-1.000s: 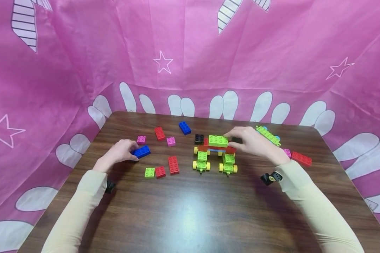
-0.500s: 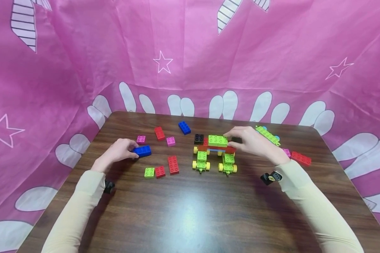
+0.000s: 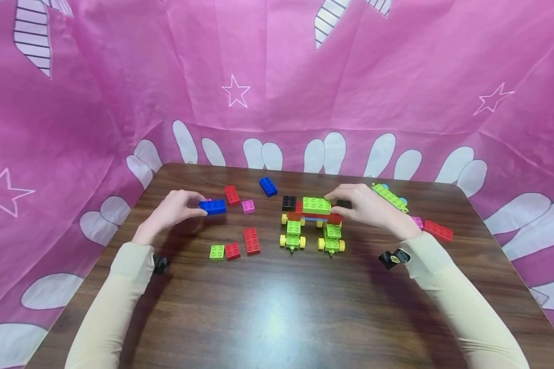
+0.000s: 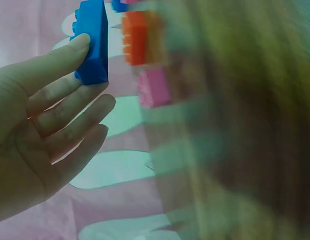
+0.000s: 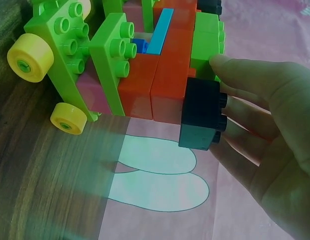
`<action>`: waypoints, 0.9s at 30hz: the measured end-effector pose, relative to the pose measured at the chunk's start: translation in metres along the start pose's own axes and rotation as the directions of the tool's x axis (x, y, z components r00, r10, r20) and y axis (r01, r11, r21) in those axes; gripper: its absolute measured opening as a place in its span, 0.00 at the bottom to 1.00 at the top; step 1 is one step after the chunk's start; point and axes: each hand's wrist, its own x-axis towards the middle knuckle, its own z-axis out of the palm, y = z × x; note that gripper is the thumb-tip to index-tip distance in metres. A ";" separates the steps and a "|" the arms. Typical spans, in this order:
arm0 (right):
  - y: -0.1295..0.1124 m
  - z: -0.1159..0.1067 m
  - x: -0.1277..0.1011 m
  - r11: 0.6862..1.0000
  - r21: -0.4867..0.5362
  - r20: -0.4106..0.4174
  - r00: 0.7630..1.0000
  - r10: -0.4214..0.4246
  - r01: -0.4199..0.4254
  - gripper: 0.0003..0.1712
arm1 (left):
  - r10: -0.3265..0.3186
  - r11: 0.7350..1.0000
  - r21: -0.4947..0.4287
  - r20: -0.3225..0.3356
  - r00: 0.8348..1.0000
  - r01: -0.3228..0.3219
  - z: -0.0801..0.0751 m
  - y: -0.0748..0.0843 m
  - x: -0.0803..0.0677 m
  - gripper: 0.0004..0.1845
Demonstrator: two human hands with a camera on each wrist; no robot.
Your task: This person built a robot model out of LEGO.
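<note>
My left hand pinches a blue brick between thumb and fingers, raised above the table. In the left wrist view the thumb lies across the studded side of that blue brick. My right hand holds the right end of a light green brick on top of a built vehicle. Below it are red bricks and green wheeled bases with yellow wheels. In the right wrist view the thumb touches the green brick, and the fingers pass behind a black brick.
Left of the vehicle lie red bricks, a small green brick, a pink brick and another blue brick. A green wheeled base and a red brick lie to the right on the wooden table.
My left hand has raised the blue brick off the table and moved it away from me and slightly right. The right hand and the vehicle stay in place.
</note>
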 end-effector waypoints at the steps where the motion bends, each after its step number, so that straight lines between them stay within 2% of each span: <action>1: 0.000 0.000 0.000 1.000 -0.001 0.000 1.000 0.001 -0.001 0.17 | 0.010 1.000 -0.016 -0.010 1.000 -0.010 -0.001 0.004 0.003 0.19; 7: -0.001 -0.001 -0.002 1.000 0.000 0.003 1.000 0.006 -0.006 0.17 | 0.042 0.995 -0.094 -0.042 0.998 -0.046 -0.006 0.030 0.023 0.19; 23: -0.003 -0.002 -0.001 0.999 0.004 0.015 0.999 0.031 -0.032 0.17 | 0.130 0.962 -0.241 -0.003 0.991 -0.127 -0.001 0.100 0.061 0.19; 27: -0.003 -0.003 -0.001 0.999 0.007 0.016 0.999 0.034 -0.034 0.18 | 0.171 0.956 -0.245 0.016 0.985 -0.162 0.002 0.118 0.069 0.18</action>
